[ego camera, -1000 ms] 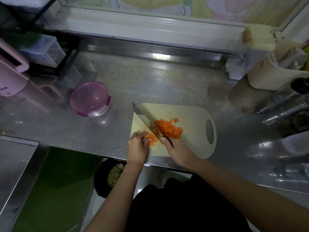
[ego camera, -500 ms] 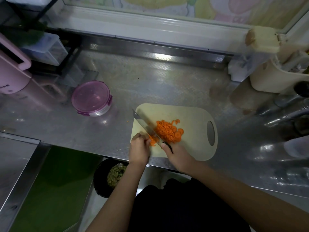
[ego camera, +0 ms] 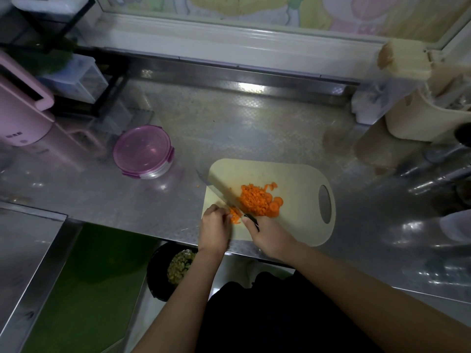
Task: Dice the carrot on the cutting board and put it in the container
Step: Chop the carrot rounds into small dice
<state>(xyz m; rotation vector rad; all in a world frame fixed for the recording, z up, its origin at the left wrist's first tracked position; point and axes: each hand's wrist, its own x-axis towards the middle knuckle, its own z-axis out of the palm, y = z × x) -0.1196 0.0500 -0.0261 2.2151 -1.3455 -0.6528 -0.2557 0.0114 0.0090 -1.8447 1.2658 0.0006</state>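
Knife (ego camera: 221, 191) gripped by right hand (ego camera: 270, 236) — blade on cutting board (ego camera: 293, 174); carrot piece (ego camera: 235, 215) pinched under curled left hand (ego camera: 215, 226).

A pale plastic cutting board with a handle hole (ego camera: 293, 174) lies on the shiny metal desk (ego camera: 229, 128), near the front edge, with the hole at its right end. On the board sits a heap of small orange carrot bits (ego camera: 254, 200). A long steel knife (ego camera: 220, 191) slants just left of the heap, its tip past the board's left edge. The right hand (ego camera: 270, 238) grips the knife at the board's front. The left hand (ego camera: 215, 229) is beside it, on a small orange carrot piece (ego camera: 235, 215) left of the blade. A round clear container with a pink lid (ego camera: 142, 151) stands on the desk, left of and behind the board, apart from it.
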